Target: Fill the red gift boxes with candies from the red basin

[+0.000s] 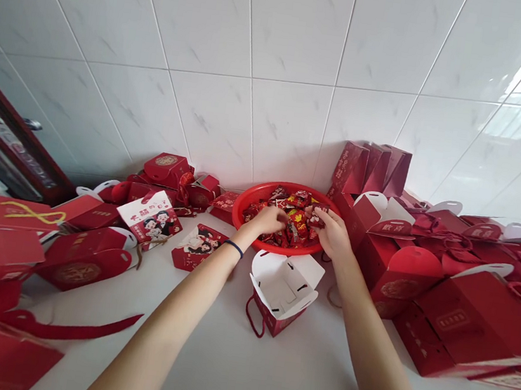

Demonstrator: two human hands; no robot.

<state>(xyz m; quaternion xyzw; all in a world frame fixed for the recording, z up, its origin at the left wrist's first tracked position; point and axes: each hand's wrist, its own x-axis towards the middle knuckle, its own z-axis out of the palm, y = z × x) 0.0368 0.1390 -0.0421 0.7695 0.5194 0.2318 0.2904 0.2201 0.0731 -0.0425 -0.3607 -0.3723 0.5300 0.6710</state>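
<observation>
A red plastic basket [261, 190] full of small red wrapped packets [298, 224] stands against the tiled wall. Over its left part is my left hand [271, 220], fingers curled down among the packets; whether they pinch one is hidden. My right hand [332, 231] is at the basket's right side, its thumb and fingers closed on a dark red packet [319, 217]. In front of the basket, between my forearms, stands an open box [282, 294], white inside and red outside, with a red cord handle hanging at its left. No packets show inside it.
Red gift boxes [89, 255] and a loose red ribbon [79, 330] lie on the left. More red boxes [474, 319] crowd the right side, with tall ones [369, 168] against the wall. A small printed box [198, 246] lies beside my left forearm.
</observation>
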